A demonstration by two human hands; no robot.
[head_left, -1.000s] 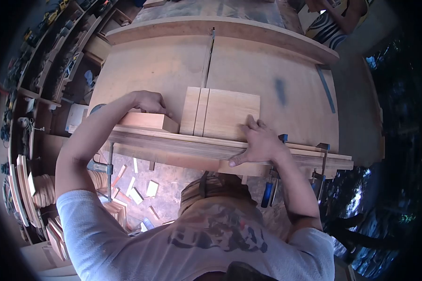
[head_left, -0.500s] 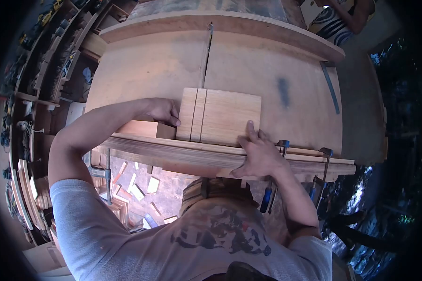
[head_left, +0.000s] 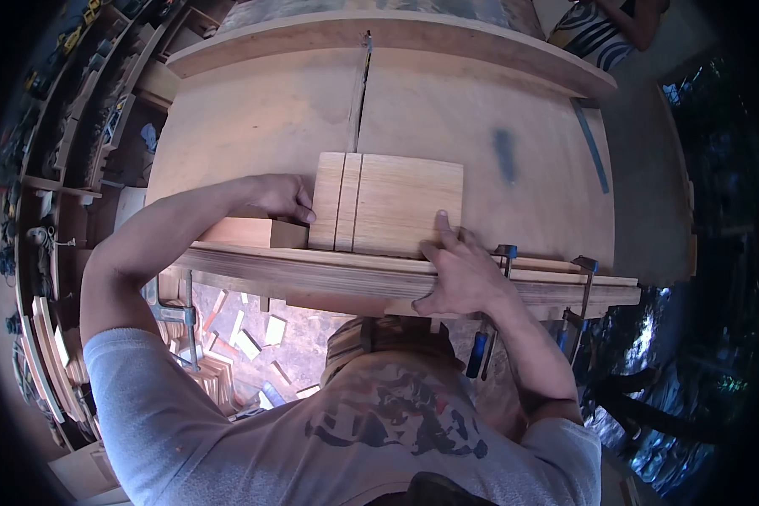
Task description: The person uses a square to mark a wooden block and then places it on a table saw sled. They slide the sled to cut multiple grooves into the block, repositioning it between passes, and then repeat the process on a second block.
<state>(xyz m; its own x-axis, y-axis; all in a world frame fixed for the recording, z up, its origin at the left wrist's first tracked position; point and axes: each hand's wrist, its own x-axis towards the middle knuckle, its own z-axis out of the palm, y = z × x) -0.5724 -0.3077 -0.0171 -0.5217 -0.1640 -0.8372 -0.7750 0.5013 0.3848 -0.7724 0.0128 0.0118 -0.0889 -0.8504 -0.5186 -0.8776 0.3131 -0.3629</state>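
A pale rectangular wooden board [head_left: 409, 202] lies flat on the plywood sled [head_left: 253, 110], its lower edge along the front fence [head_left: 371, 274]. Two parallel dark grooves run across the board near its left end, close to in line with the saw slot [head_left: 361, 101]. My left hand [head_left: 285, 198] is closed, thumb and curled fingers at the board's left edge. Beside it, a wooden block [head_left: 249, 232] rests against the fence. My right hand [head_left: 464, 270] holds the board's lower right corner, index finger pressed on its face and thumb reaching over the fence.
Clamps [head_left: 502, 278] with blue parts grip the fence on the right, another clamp [head_left: 177, 314] on the left. A rear fence [head_left: 396, 38] crosses the sled's far side. Wood offcuts [head_left: 246, 344] litter the floor. Crowded shelves [head_left: 84, 110] stand left; another person [head_left: 603, 34] is at upper right.
The whole view has shifted slightly. Both hands and the board keep the same places relative to the sled and slot.
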